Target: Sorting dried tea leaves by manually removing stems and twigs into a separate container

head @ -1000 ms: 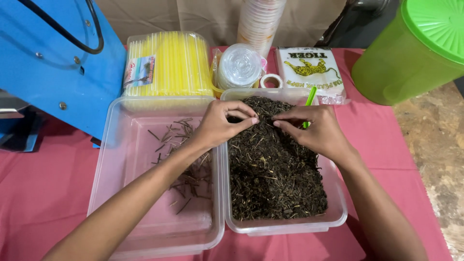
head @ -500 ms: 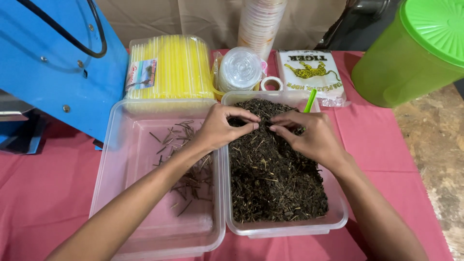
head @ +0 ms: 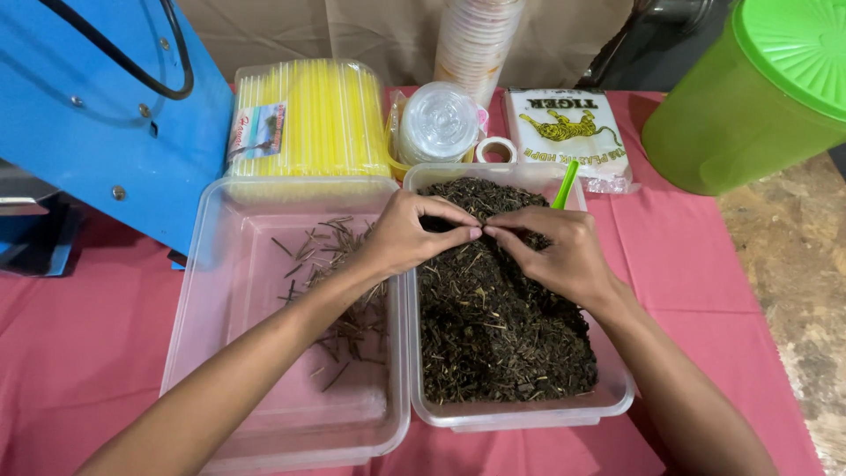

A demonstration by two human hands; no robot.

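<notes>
The tea (head: 493,326) is a dark, crumbly heap of tiny dry bits with thin pale stalks mixed in, and it fills the clear tub (head: 617,388) on the right of the pink tabletop (head: 79,353). The left hand (head: 401,236) and the right hand (head: 555,251) rest on top of the heap with their fingers pinched nearly shut, tips almost touching, but I cannot tell if they grip a bit. The tray (head: 220,353) beside the tub holds some loose brown sticks (head: 348,300).
</notes>
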